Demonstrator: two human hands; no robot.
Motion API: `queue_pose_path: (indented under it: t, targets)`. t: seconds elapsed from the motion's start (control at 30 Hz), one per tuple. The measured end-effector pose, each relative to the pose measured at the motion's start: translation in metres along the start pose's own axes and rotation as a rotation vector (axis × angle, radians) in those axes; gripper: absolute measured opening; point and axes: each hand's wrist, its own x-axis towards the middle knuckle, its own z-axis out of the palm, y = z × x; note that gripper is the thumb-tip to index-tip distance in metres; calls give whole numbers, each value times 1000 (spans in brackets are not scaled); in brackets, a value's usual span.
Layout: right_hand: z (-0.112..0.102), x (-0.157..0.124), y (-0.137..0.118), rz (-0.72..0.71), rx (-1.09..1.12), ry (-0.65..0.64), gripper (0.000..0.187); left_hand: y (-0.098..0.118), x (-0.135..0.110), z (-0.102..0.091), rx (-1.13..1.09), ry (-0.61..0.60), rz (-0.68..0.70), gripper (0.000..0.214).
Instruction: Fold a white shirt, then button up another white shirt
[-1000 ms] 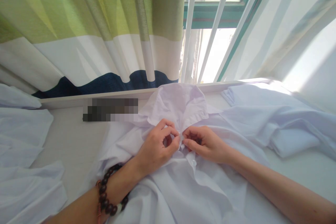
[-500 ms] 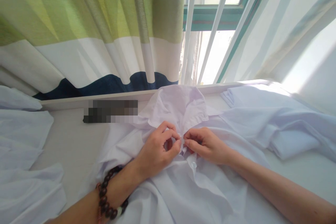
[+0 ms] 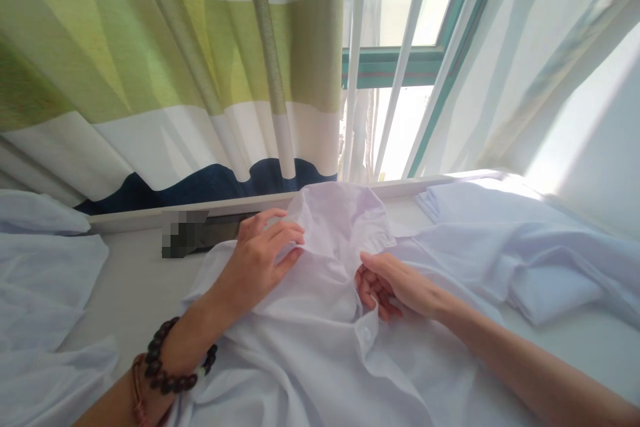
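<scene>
A white button-up shirt [image 3: 310, 307] lies spread front up, its collar [image 3: 345, 203] at the far end. My left hand [image 3: 265, 247] is over the shirt's left shoulder beside the collar, fingers stretched and apart, holding nothing. A dark beaded bracelet [image 3: 163, 363] circles that wrist. My right hand [image 3: 393, 283] rests against the front opening just below the collar. Its fingers are loosely curled and apart along the fabric edge, with the thumb above them; no pinch shows. Just below it, a small pale button [image 3: 367, 333] is on the turned-up front edge.
More white cloth [image 3: 45, 280] lies at the left, and folded white garments [image 3: 500, 227] lie at the right. Behind the left hand is a dark, partly blurred flat object [image 3: 215, 233]. A striped curtain [image 3: 200, 60] and a barred window [image 3: 395, 73] border the far edge.
My left hand has let go of the shirt's front and moved left and up to the shoulder. My right fingers have loosened from their pinch. The view has tilted up a little.
</scene>
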Motion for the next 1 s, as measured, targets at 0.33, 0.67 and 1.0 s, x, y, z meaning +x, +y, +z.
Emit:
queue_pose_path:
  t: [0.33, 0.67, 1.0]
  targets:
    - [-9, 8, -2, -115, 364, 479, 27, -1, 6, -35, -509, -5, -342, 23]
    - [8, -2, -24, -454, -82, 577, 25, 23, 32, -37, -646, -228, -267, 25]
    - [17, 24, 27, -281, -191, 496, 29, 15, 8, 36, -1252, -386, -520, 28]
